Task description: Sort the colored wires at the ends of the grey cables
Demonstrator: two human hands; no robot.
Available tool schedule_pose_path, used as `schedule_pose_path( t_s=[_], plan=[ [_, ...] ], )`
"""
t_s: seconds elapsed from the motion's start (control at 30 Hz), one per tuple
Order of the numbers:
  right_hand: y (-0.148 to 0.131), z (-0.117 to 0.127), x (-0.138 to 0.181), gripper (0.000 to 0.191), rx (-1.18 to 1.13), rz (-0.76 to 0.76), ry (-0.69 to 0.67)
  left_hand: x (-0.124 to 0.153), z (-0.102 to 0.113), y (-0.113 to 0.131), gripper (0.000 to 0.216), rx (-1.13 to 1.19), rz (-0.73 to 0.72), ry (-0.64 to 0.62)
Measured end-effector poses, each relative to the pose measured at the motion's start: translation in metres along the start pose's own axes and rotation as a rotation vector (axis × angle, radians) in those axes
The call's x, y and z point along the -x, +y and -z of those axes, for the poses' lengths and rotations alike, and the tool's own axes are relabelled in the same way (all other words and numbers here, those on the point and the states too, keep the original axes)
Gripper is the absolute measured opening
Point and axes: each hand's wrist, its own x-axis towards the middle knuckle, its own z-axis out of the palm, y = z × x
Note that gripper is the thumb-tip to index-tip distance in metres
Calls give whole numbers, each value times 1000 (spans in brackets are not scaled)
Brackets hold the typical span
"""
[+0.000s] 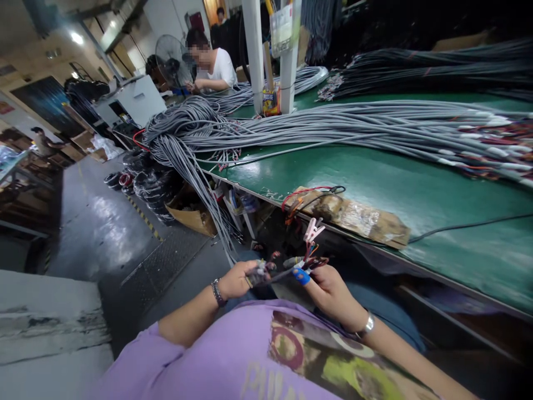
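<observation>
Grey cable end with small coloured wires [287,265] sits just below the green table's edge [375,183]. Left hand [236,279] pinches it, wrist bent in. Right hand [331,291], blue tape on one finger, curls around the wires.

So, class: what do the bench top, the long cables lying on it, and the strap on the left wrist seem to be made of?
Bench top: probably green rubber or vinyl matting, smooth with a soft sheen.
Long cables: grey plastic-looking sheath, matte, bending in loose curves.
Strap by the left hand: dark linked band, possibly metal; too small to be sure.
</observation>
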Motion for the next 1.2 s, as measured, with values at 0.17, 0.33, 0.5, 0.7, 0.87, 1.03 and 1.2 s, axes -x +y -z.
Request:
schedule_pose_path(
  t_s=[0.17, 0.33, 0.5, 0.7, 0.87, 1.03, 1.2],
  plan=[
    [-7, 1, 0, 24, -1, 90, 1, -21, 2, 7, 67, -135, -139, 10],
    [-7, 5, 0, 27, 6, 50, -11, -43, -4, 6, 62, -10, -73, -404],
    [-4, 7, -2, 31, 23, 10, -41, -63, -12, 15, 18, 45, 8, -474],
    [2, 13, -8, 32, 25, 31, -104, -68, -27, 24, 20, 212, 121, -383],
    [7, 12, -7, 32, 27, -31, -54, -56, -34, 27, 51, 192, 169, -295],
    [11, 9, -5, 35, -19, -82, -54, -45, -31, 24, 63, 307, 195, -166],
    [11, 7, -9, 29, -70, -118, -203, -42, -27, 26, 68, 424, 146, 193]
  ],
)
